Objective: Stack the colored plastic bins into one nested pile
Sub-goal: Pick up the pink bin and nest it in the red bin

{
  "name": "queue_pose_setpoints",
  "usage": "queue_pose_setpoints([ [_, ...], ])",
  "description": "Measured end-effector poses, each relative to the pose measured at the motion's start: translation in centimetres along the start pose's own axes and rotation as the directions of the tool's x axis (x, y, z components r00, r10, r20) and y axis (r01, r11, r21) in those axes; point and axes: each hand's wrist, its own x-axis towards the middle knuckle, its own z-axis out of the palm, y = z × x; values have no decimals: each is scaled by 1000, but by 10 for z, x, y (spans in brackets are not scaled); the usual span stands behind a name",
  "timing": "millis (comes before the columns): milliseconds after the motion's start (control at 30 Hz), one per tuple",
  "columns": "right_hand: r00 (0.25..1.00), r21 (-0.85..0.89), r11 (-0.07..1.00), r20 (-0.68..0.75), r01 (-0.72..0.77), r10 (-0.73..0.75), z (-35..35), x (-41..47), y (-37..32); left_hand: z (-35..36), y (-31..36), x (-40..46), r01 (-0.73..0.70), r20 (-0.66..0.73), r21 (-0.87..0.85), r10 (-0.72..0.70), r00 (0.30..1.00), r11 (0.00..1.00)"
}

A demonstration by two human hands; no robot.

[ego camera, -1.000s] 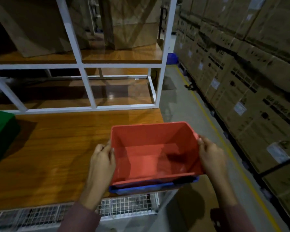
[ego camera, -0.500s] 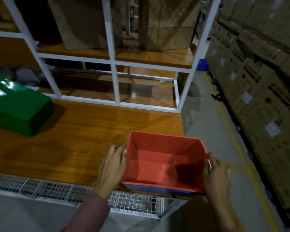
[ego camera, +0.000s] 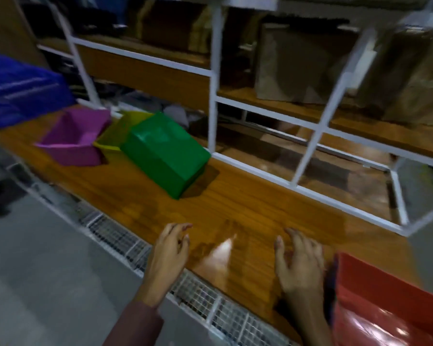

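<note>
The red bin sits at the lower right on the wooden table, a dark blue edge showing along its left side. My right hand hovers just left of it, fingers spread, holding nothing. My left hand is over the table's front edge, also empty with fingers apart. Farther left, a green bin lies upside down. Behind it a yellow bin is partly hidden. A purple bin stands open side up beside that. The frame is blurred.
A large blue bin is at the far left edge. A white metal frame with wooden shelves and cardboard boxes rises behind the table. A wire mesh strip runs along the table's front edge above the grey floor.
Both hands have let go of the red bin and moved left of it. The view has swung left, bringing the green, yellow, purple and large blue bins into sight.
</note>
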Motion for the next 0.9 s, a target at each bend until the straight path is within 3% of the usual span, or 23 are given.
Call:
queue_pose_setpoints([
  [167,979,69,993,175,96,-107,81,14,-123,-87,-84,35,59,-110,30,-55,992,998],
  [367,913,150,959,299,242,-277,164,33,-219,-148,-160,67,150,-205,-13,-149,967,989],
  [600,873,261,919,318,295,-370,254,76,-309,-186,-231,126,232,-234,30,-219,947,972],
  [900,819,319,877,342,360,-460,369,150,-439,-259,-296,278,238,-255,147,-196,947,960],
])
